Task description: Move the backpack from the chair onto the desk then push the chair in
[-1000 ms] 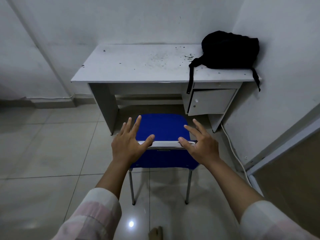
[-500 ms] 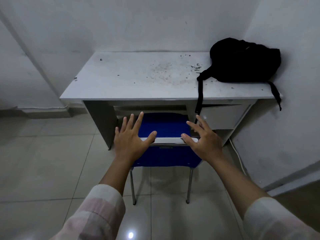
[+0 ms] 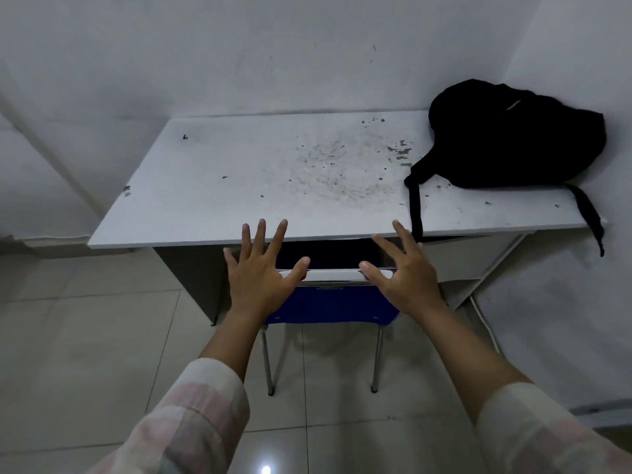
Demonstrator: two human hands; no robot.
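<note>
The black backpack (image 3: 513,135) lies on the right end of the white desk (image 3: 239,186), against the wall, with two straps hanging over the front edge. The blue chair (image 3: 328,302) stands at the desk, its seat hidden under the desktop and only the backrest and two rear legs showing. My left hand (image 3: 260,271) and my right hand (image 3: 400,271) rest palm-down on the top of the backrest, fingers spread, thumbs on its pale top edge.
The desk stands in a corner, with white walls behind and to the right. A small cabinet sits under the desk's right side, and a white cable (image 3: 485,326) runs down to the floor beside it. The floor (image 3: 85,354) is pale glossy tile.
The chair has slid forward under the desk with both hands on its backrest. The seat, visible before, is now hidden. I have come closer to the desk.
</note>
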